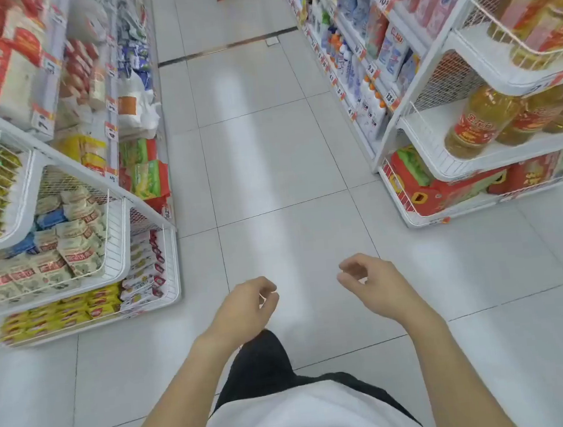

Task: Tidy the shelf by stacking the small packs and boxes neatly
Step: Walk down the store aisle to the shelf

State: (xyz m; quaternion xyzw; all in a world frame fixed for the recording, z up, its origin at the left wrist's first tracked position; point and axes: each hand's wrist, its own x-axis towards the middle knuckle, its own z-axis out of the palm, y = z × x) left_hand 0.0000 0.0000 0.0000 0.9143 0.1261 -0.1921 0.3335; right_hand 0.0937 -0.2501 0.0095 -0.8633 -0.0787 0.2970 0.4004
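White shelf of small packs stands off to the left, nearer the left hand; right hand hangs loose too, both empty.

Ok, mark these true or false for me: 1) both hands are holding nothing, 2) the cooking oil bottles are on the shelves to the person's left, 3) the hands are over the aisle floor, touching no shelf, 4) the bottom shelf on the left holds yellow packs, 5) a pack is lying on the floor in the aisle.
1) True: the left hand and right hand hang with loosely curled fingers, holding nothing.
2) False: the oil bottles stand on the right-hand shelves.
3) True: both hands hang over the tiled floor, apart from either shelf.
4) True: yellow packs fill the bottom left shelf.
5) False: no pack lies on the aisle floor.
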